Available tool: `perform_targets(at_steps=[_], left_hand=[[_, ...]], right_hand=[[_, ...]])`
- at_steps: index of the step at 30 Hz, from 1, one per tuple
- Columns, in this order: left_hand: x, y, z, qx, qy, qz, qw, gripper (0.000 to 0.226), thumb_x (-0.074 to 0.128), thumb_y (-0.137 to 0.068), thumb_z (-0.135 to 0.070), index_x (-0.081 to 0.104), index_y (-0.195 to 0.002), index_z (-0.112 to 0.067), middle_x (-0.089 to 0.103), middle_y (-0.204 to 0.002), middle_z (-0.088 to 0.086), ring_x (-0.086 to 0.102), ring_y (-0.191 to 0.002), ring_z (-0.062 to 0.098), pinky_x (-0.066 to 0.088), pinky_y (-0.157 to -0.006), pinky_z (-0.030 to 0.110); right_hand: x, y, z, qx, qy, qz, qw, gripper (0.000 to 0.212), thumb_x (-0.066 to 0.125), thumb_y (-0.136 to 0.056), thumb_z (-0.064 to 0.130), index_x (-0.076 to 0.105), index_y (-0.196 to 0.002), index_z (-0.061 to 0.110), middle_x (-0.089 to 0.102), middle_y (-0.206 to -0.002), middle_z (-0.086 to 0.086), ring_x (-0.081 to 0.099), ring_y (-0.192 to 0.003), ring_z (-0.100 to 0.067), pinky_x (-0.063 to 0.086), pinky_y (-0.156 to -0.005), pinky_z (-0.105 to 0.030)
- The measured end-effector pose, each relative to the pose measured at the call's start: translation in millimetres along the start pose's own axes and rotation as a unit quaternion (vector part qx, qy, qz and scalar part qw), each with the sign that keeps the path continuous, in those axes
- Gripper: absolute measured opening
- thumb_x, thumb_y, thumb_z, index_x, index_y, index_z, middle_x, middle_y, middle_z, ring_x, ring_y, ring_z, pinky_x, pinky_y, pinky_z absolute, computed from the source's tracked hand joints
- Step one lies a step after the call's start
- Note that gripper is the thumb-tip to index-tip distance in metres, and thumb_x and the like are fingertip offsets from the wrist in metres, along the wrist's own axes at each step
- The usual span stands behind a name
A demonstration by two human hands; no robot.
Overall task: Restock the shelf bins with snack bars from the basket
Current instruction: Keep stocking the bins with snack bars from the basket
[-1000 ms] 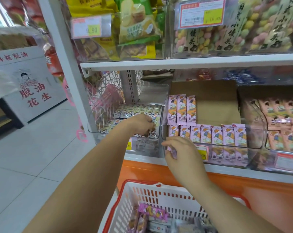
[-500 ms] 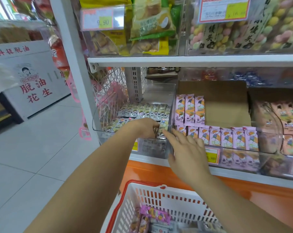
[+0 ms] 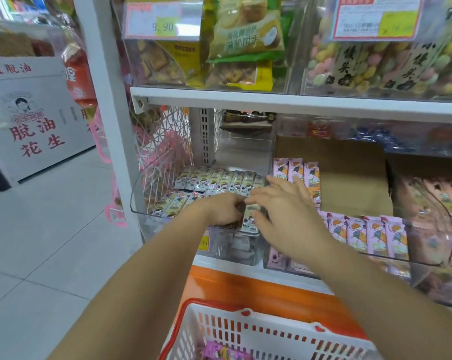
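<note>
Two hands: front edge of clear bin (image 3: 139, 203)
Left hand (image 3: 219, 210): curled on snack bars (image 3: 219, 178); I cannot tell grip
Right hand (image 3: 287, 214): spread wide

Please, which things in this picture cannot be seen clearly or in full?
Head view only.
- The basket: contents cut off by the bottom edge.
- The left hand: its fingers curl away from the camera, so any grip is hidden.
- The front bars of the left bin: mostly covered by the left hand and the spread right hand.
- The upper right price tag: blurred, price unreadable.
</note>
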State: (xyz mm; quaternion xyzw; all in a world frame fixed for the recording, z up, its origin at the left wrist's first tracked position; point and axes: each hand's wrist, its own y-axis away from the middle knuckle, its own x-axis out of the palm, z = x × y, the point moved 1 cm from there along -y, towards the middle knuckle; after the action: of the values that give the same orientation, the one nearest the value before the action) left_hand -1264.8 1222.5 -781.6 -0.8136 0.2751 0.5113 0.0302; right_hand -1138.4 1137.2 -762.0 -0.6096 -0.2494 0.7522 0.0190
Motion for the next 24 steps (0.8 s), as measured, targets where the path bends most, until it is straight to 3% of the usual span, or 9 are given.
perform_targets(at_steps=[2, 4, 5, 7, 9, 12, 16, 22, 24], left_hand=[[1, -5, 5, -0.01, 0.014, 0.01, 1.0, 0.012, 0.045, -0.093, -0.008, 0.049, -0.101, -0.014, 0.05, -0.078, 0.008, 0.039, -0.063, 0.013, 0.031, -0.055, 0.027], [2, -7, 7, -0.025, 0.018, 0.025, 0.999, 0.019, 0.044, -0.094, -0.011, 0.049, -0.112, -0.017, 0.056, -0.1, 0.024, 0.04, -0.063, 0.014, 0.033, -0.054, 0.027], [1, -9, 9, -0.026, 0.021, 0.03, 0.999, 0.03, 0.044, -0.095, -0.014, 0.047, -0.124, -0.02, 0.056, -0.114, 0.023, 0.046, -0.067, 0.018, 0.038, -0.057, 0.029], [-1, -9, 11, -0.026, 0.013, 0.037, 0.999, 0.043, 0.041, -0.097, -0.018, 0.039, -0.14, -0.026, 0.05, -0.132, 0.021, 0.056, -0.101, 0.034, 0.046, -0.081, 0.04], [-1, -13, 14, -0.026, -0.012, 0.038, 0.999, 0.047, 0.037, -0.097, -0.021, 0.035, -0.143, -0.029, 0.039, -0.145, 0.018, 0.039, -0.13, 0.037, 0.036, -0.102, 0.045], [1, -17, 21, -0.022, -0.058, 0.043, 0.997, 0.049, 0.035, -0.097, -0.03, 0.028, -0.146, -0.035, 0.024, -0.155, 0.005, 0.02, -0.14, 0.03, 0.022, -0.112, 0.047], [2, -17, 23, -0.014, -0.088, 0.049, 0.995, 0.048, 0.04, -0.097, -0.034, 0.029, -0.144, -0.035, 0.028, -0.15, 0.002, 0.021, -0.138, 0.03, 0.024, -0.109, 0.046], [1, -14, 18, -0.026, -0.093, 0.059, 0.994, 0.054, 0.04, -0.097, -0.027, 0.022, -0.147, -0.035, 0.019, -0.154, 0.005, 0.015, -0.141, 0.033, 0.02, -0.112, 0.05], [1, -12, 18, -0.031, -0.098, 0.058, 0.993, 0.053, 0.035, -0.099, -0.028, 0.02, -0.148, -0.034, 0.015, -0.157, 0.005, 0.012, -0.143, 0.033, 0.016, -0.113, 0.05]], right_hand=[[-1, -20, -9, -0.005, 0.033, 0.081, 0.996, 0.029, 0.046, -0.096, 0.03, 0.062, -0.12, 0.033, 0.054, -0.133, 0.015, 0.021, -0.141, -0.015, -0.005, -0.116, -0.044], [-3, -38, -11, -0.016, 0.063, 0.142, 0.988, 0.029, 0.049, -0.093, 0.031, 0.062, -0.118, 0.035, 0.056, -0.131, 0.012, 0.02, -0.141, -0.017, -0.003, -0.116, -0.047], [-4, -46, -12, -0.018, 0.086, 0.174, 0.981, 0.029, 0.05, -0.092, 0.032, 0.063, -0.117, 0.035, 0.057, -0.13, 0.009, 0.02, -0.141, -0.018, -0.002, -0.116, -0.05], [-5, -58, -10, -0.021, 0.139, 0.246, 0.959, 0.029, 0.051, -0.09, 0.035, 0.065, -0.115, 0.032, 0.058, -0.125, 0.004, 0.022, -0.139, -0.021, 0.0, -0.116, -0.055], [-3, -67, -7, -0.024, 0.177, 0.29, 0.94, 0.03, 0.051, -0.089, 0.035, 0.066, -0.115, 0.03, 0.059, -0.12, 0.002, 0.027, -0.135, -0.023, 0.004, -0.114, -0.059], [2, -72, -6, -0.022, 0.178, 0.296, 0.938, 0.031, 0.052, -0.088, 0.033, 0.066, -0.115, 0.028, 0.06, -0.108, 0.002, 0.034, -0.126, -0.025, 0.014, -0.112, -0.058], [4, -71, -7, -0.024, 0.164, 0.274, 0.947, 0.029, 0.056, -0.086, 0.04, 0.067, -0.111, 0.028, 0.059, -0.104, 0.003, 0.036, -0.117, -0.023, 0.03, -0.103, -0.05], [7, -70, -9, -0.028, 0.12, 0.264, 0.956, 0.029, 0.06, -0.085, 0.044, 0.07, -0.107, 0.029, 0.063, -0.102, 0.003, 0.035, -0.11, -0.023, 0.041, -0.093, -0.04], [9, -69, -10, -0.044, 0.107, 0.261, 0.958, 0.029, 0.059, -0.086, 0.045, 0.072, -0.105, 0.028, 0.067, -0.098, 0.004, 0.036, -0.105, -0.022, 0.037, -0.092, -0.033]])
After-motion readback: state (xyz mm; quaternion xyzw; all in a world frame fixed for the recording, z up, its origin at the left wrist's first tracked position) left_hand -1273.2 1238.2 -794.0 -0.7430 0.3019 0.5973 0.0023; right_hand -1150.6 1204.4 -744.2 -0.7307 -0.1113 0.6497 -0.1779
